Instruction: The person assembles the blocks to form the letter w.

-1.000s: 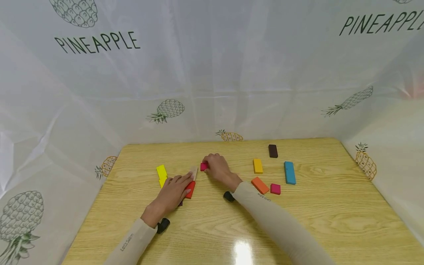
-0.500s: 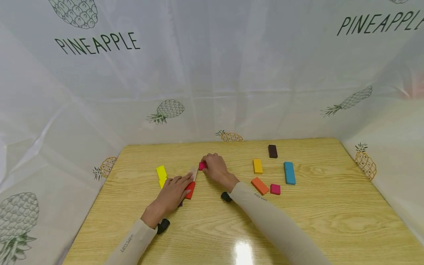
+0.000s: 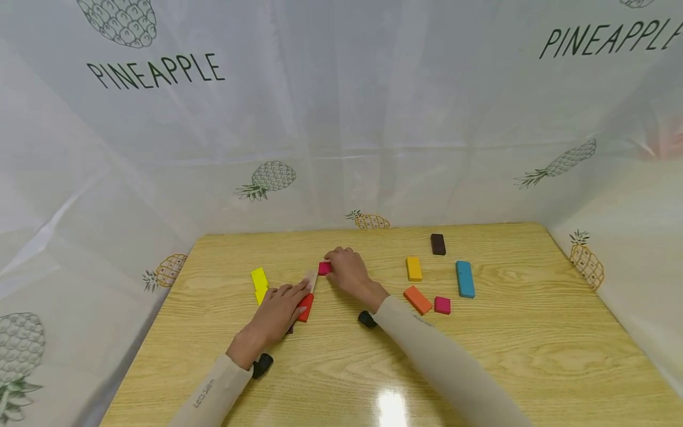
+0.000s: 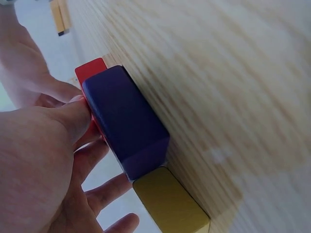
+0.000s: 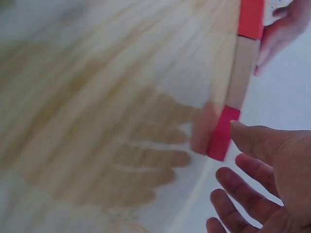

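Observation:
My right hand [image 3: 349,273] pinches a small pink block [image 3: 324,268] between thumb and fingers. In the right wrist view the pink block [image 5: 223,133] meets the end of a plain wood block [image 5: 242,73], which continues into a red block [image 5: 250,19]. My left hand [image 3: 274,311] rests over the red and plain blocks with its fingers extended. From the left wrist, its thumb touches the red block [image 4: 91,69] beside a dark purple block [image 4: 126,121], and a yellow block [image 4: 170,199] adjoins the purple one. Two yellow blocks [image 3: 259,279] show left of the left hand.
Right of the right arm lie an amber block [image 3: 414,268], an orange block [image 3: 417,300], another pink block [image 3: 442,305], a blue block [image 3: 465,279] and a dark brown block [image 3: 438,244]. A pineapple-printed sheet [image 3: 320,130] encloses the wooden table [image 3: 533,344].
My right hand has shifted slightly left, bringing the pink block up to the plain wood block. The left hand has stayed in place.

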Motion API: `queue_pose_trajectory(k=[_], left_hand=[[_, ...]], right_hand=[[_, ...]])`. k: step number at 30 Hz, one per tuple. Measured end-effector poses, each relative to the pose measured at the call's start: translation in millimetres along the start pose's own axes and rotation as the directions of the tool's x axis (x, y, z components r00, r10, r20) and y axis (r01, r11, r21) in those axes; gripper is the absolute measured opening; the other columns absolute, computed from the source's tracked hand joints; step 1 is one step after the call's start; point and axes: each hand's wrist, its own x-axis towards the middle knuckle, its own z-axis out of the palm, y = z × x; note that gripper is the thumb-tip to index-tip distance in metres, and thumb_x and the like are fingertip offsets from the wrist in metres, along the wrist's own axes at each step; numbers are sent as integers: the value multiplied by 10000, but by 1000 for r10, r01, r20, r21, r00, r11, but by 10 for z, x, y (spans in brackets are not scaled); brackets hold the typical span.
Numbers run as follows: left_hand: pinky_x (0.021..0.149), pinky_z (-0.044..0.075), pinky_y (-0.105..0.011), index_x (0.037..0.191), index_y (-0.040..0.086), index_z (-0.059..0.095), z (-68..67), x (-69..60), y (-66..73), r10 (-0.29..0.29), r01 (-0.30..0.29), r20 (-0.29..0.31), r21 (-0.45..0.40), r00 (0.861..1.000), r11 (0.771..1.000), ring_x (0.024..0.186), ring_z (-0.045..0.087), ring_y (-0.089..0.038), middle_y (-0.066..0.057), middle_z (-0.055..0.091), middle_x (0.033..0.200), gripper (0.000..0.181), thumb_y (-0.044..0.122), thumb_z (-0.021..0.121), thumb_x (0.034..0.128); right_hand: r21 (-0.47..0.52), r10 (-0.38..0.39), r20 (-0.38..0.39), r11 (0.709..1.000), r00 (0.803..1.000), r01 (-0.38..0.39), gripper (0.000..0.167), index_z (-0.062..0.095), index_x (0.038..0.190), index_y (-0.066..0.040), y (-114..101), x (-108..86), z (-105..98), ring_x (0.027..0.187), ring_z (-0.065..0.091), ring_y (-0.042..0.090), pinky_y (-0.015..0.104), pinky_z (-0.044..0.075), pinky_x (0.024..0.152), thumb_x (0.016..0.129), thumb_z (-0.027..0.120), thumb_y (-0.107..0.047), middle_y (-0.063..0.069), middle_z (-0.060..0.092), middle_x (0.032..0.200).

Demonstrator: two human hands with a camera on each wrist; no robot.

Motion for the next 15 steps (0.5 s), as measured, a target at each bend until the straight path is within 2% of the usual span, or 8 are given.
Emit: queue_pose_trajectory(k=[8, 15], left_hand=[[1124, 353, -626, 1553, 23, 517, 12, 11, -5, 1, -1, 8, 1, 1000, 1000, 1432, 448, -400, -132, 430, 1661, 502, 181, 605, 1085], [1121, 364, -623, 1550, 20, 514, 14, 0, -20, 8, -9, 9, 13, 1000, 1000, 1424, 458, -401, -137, 430, 1659, 500, 175, 608, 1084]], right_hand=[[32, -2, 23, 999, 1000, 2, 426, 703, 1344, -43, 167, -251, -290, 1258, 590, 391, 561, 467, 1084, 939, 819, -109, 144, 662, 1375], [26, 13, 32, 1000, 999, -14, 464, 697, 1346, -19, 427, -554, -513, 1262, 580, 426, 610, 456, 1069, 916, 842, -118, 176, 654, 1388]])
